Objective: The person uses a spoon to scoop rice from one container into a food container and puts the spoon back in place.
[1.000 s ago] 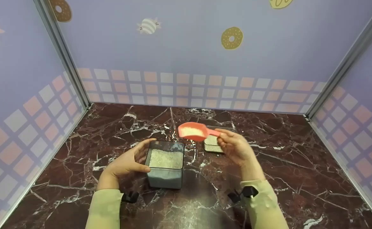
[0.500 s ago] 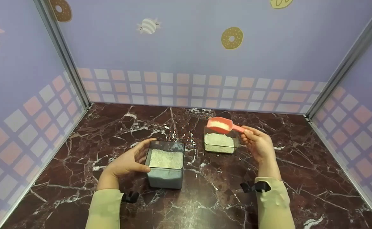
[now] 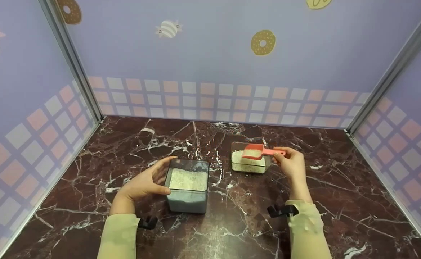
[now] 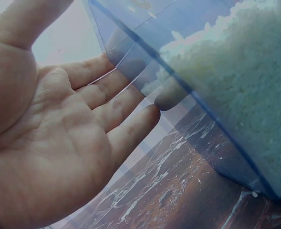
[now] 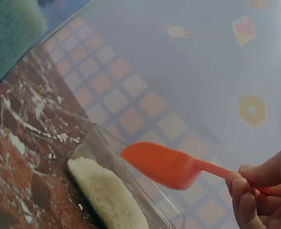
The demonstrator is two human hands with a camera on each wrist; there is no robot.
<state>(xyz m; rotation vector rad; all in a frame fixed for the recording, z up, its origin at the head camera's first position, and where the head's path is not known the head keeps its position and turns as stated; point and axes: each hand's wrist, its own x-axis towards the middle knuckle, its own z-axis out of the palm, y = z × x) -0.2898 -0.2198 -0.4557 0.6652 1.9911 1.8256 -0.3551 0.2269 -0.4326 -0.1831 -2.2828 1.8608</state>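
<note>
The left hand (image 3: 142,185) lies flat against the tall box (image 3: 188,187) of rice. The right hand (image 3: 291,163) pinches the pink scoop (image 3: 255,151), maybe with rice in it, over the low rice box (image 3: 248,162).

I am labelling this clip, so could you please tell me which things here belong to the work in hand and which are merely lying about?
In use:
- pink plastic scoop with white grains, pinched by the right hand
- shallow clear tray of grains beneath it
- tall clear blue-tinted box of grains, steadied by the left hand

Lying about:
- stray white grains on the dark marble tabletop
</note>
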